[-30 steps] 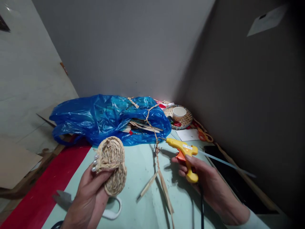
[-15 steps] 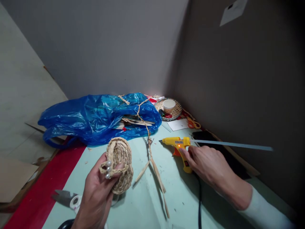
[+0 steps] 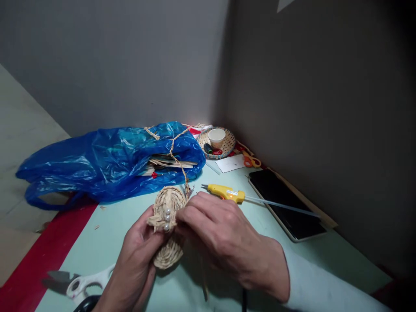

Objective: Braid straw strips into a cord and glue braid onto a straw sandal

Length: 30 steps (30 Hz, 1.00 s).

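- Since half a second ago, the right hand [image 3: 224, 229] has left the yellow glue gun [image 3: 224, 190] and come across to the straw slipper [image 3: 177, 199].
- Pale green table [image 3: 130, 229]: I see its red edge strip [image 3: 65, 247] at left and the dark wall [image 3: 312, 112] closing in at right; moving room lies between the left hand [image 3: 136, 255] and that strip, with straw scraps on it.
- Blue plastic bag [image 3: 97, 151]: fills the back left, its mouth showing straw strips, the rest of its contents hard for me to make out.
- Right hand: its fingers bend in against the slipper's side, tips and thumb hidden — I cannot tell whether it grips anything.
- Left hand: thumb and fingers closed on the slipper; forearm cut off by the bottom edge.
- Black device [image 3: 286, 203]: well right of the hands, the clear glue stick [image 3: 276, 206] crossing it in my view.
- White-handled scissors [image 3: 87, 281]: handles partly behind the left arm, blades blurred.
- Glue gun: nozzle pointing left, its grip covered by the right hand.
- Slipper: held over the table between both hands, its waist covered.
- Beads [image 3: 167, 219]: three, pearly, along the strap.
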Available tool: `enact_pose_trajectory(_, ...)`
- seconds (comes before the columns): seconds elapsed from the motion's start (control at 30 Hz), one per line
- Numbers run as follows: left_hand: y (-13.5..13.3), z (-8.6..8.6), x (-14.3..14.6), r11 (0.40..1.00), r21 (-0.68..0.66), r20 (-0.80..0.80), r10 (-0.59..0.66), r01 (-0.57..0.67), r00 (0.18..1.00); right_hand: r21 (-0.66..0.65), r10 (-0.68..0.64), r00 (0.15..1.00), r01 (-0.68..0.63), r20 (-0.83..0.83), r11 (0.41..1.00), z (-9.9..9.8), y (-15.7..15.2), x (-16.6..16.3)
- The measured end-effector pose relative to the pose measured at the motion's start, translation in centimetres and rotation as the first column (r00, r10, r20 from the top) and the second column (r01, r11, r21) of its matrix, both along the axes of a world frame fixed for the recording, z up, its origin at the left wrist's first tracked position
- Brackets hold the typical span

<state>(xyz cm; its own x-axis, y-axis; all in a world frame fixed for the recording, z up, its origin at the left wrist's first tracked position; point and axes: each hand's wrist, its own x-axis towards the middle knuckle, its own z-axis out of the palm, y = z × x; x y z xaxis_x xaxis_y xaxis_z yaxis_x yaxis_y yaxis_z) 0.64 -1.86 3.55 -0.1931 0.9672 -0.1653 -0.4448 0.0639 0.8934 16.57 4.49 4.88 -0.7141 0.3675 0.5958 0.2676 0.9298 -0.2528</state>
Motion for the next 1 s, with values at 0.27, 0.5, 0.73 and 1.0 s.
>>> enact_pose_trajectory(0.27,0.6,-0.6,0.2,0.997,-0.071,-0.053,0.006,-0.01,0.999,-0.097,0.075,0.994,-0.083,-0.076,0.992,-1.1,1.5,0.9)
enact_pose_trajectory(0.5,0.4,-0.1,0.9,0.99,-0.122,-0.076,0.068,-0.077,0.995,-0.104,0.124,0.99,-0.13,-0.068,0.986,-1.5,0.9,1.0)
enact_pose_trajectory(0.73,0.2,-0.7,0.7,0.99,-0.109,0.01,0.095,-0.094,0.995,-0.085,0.134,0.988,-0.14,-0.078,0.986,-1.1,0.7,0.9)
enact_pose_trajectory(1.0,0.6,0.0,1.4,0.986,-0.147,0.067,0.094,-0.083,0.993,-0.095,0.09,0.996,-0.091,-0.015,0.991,-1.2,0.7,0.8)
